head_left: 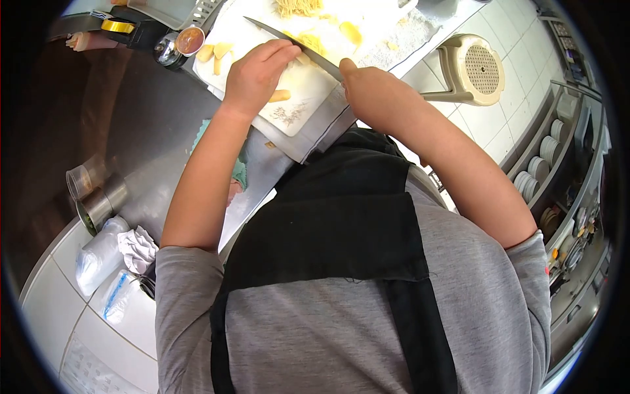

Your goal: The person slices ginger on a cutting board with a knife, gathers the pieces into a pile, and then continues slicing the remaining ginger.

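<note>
My right hand (365, 87) is closed around the handle of a kitchen knife (269, 27), whose long blade points to the far left across a white cutting board (317, 98). My left hand (261, 73) is closed, fingers together, pressing a pale yellow dough roll (303, 58) beside the blade; most of the roll is hidden. Another roll (280, 96) lies just below this hand. Several yellow dough pieces (215, 52) sit at the board's left edge. Beyond the knife are thin cut strands (314, 43) and a larger heap of noodles (298, 6).
A grey cloth (328, 129) lies under the board. On the steel counter (154, 161) are a green cloth (240, 172), a cup of reddish sauce (190, 41) and a metal container (94, 209). White powder covers the surface (413, 36) at right. A plastic stool (478, 69) stands on the floor.
</note>
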`<state>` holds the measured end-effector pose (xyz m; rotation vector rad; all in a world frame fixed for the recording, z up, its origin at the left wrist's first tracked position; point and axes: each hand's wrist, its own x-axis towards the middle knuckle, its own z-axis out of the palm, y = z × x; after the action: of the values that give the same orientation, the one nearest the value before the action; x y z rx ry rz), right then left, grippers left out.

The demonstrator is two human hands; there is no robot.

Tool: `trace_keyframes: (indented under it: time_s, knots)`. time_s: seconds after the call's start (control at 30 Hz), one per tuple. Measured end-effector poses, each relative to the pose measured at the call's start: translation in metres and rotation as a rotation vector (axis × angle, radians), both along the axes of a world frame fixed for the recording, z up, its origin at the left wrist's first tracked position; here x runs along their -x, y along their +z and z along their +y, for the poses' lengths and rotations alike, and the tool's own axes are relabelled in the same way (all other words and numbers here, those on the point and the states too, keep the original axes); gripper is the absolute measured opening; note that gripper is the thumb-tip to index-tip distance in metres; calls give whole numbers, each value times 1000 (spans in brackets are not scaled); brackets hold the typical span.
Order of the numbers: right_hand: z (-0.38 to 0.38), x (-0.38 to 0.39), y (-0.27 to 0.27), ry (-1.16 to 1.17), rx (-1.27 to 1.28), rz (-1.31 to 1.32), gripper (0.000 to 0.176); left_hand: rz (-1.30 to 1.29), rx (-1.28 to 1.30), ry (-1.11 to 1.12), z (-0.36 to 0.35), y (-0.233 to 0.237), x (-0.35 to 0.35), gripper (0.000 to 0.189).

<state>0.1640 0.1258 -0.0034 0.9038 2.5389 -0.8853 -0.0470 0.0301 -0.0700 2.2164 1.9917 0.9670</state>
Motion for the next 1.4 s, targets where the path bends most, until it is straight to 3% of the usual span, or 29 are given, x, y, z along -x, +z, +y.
trace_keyframes:
  time_s: [0.43, 0.67, 0.87, 1.07, 1.17, 1.23, 1.4]
  knots:
    - [0, -18, 49, 128, -62, -37, 16, 18, 54, -4, 1, 0, 1, 26]
    - [-12, -5, 2, 2, -41, -37, 16, -20, 33, -22, 1, 0, 1, 26]
    - [3, -16, 46, 90, -2, -33, 15, 22, 38, -15, 0, -2, 2, 24]
    - [-11, -4, 5, 7, -25, -76, 16, 1, 9, -20, -1, -1, 1, 23]
    - [-4, -7, 17, 8, -48, -25, 16, 12, 20, -22, 0, -2, 1, 24]
    - [3, -15, 41, 150, -58, 19, 17, 30, 22, -15, 1, -2, 1, 24]
    - [-10, -11, 16, 73, -55, -40, 17, 10, 13, -13, 1, -3, 2, 24]
